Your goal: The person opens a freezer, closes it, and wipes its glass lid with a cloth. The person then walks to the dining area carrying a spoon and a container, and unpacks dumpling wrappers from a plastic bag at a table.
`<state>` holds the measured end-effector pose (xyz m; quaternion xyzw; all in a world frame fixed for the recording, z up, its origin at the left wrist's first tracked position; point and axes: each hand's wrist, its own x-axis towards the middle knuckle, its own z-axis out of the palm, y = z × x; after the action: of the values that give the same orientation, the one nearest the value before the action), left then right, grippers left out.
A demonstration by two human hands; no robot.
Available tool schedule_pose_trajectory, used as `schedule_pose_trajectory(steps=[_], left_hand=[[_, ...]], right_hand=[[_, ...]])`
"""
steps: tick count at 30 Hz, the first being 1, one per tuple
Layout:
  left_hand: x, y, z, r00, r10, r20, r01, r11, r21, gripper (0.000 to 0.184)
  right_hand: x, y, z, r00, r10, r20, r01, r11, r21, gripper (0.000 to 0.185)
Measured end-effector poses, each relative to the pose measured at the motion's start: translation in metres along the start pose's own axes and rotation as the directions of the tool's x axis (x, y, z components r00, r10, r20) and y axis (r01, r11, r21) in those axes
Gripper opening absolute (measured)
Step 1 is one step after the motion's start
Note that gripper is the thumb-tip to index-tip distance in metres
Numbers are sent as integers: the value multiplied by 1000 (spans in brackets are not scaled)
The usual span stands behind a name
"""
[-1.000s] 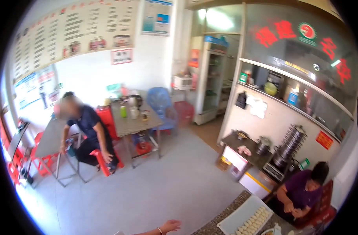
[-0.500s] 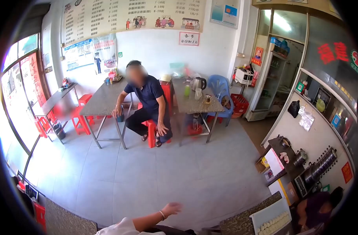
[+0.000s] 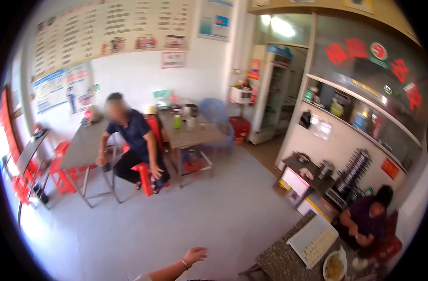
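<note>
My left hand (image 3: 195,255) is raised at the bottom middle, a bracelet (image 3: 184,264) round its wrist. Its fingers are stretched out with nothing between them, though slightly blurred. It hangs over the grey tiled floor, touching nothing. The thing nearest to it is a stone-topped table (image 3: 275,255) at lower right. On that table lie a white tray (image 3: 296,240) with rows of pale dumplings (image 3: 319,246) and a bowl (image 3: 334,267) of yellowish filling. My right hand is out of view.
A person in purple (image 3: 371,220) sits by the dumpling table, hands together. Another person in dark blue (image 3: 134,136) sits on a red stool between two tables (image 3: 78,147). A sideboard with stacked metal steamers or pots (image 3: 354,171) stands along the right wall.
My view has swung right, so the dumpling table, the bowl and the person in purple show more fully. My left hand has shifted slightly left and down in the picture.
</note>
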<state>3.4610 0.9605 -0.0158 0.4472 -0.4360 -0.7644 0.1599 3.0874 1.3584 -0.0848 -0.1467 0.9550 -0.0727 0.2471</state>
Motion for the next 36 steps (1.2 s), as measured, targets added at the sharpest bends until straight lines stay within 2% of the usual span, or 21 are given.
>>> schedule_pose_trajectory(steps=[4, 6, 8, 9, 10, 11, 12, 13, 14, 19, 24, 31, 35, 36], left_hand=[[-7, 14, 14, 997, -2, -76, 0, 1000, -28, 34], [3, 7, 6, 998, 59, 4, -59, 996, -67, 31], [-2, 22, 17, 996, 83, -23, -84, 996, -24, 30], [2, 24, 17, 998, 66, -16, -66, 998, -14, 31], [4, 23, 14, 999, 45, -14, -45, 999, 0, 31], [4, 27, 20, 1000, 27, -5, -27, 999, 27, 32], [-1, 29, 24, 1000, 18, -4, -18, 999, 49, 34], [-4, 24, 22, 999, -34, 25, 31, 995, 96, 34], [-2, 24, 25, 999, -32, 38, 27, 992, 121, 36], [8, 24, 41, 996, -53, 67, 39, 981, 192, 37], [24, 27, 57, 988, -57, 141, 27, 977, 211, 38], [43, 30, 87, 981, -63, 184, 26, 980, 197, 41], [57, 27, 104, 970, -55, 239, 10, 982, 188, 42], [59, 24, 105, 979, -62, 193, 23, 980, 200, 43]], right_hand=[[-3, 77, 44, 988, 135, 78, -134, 991, -24, 78], [20, 133, 87, 989, 103, 105, -92, 990, -107, 79], [38, 171, 125, 993, 80, 84, -65, 984, -164, 81], [-29, 88, 42, 981, 180, 76, -182, 983, 21, 84], [1, 136, 104, 977, 193, -93, -185, 979, 86, 84], [-34, 93, 59, 944, 330, 9, -322, 915, 244, 84], [-17, 114, 83, 973, 230, 22, -231, 973, 22, 84], [-24, 103, 75, 915, 395, 77, -402, 905, 138, 88], [-36, 88, 60, 893, 443, 74, -449, 869, 209, 91], [-46, 73, 42, 862, 493, 115, -506, 834, 219, 96], [-49, 71, 37, 866, 474, 162, -499, 841, 208, 105], [-58, 60, 26, 861, 481, 165, -507, 838, 202, 106], [-59, 65, 31, 889, 444, 108, -457, 869, 188, 106], [-60, 68, 33, 909, 410, 72, -416, 894, 164, 105]])
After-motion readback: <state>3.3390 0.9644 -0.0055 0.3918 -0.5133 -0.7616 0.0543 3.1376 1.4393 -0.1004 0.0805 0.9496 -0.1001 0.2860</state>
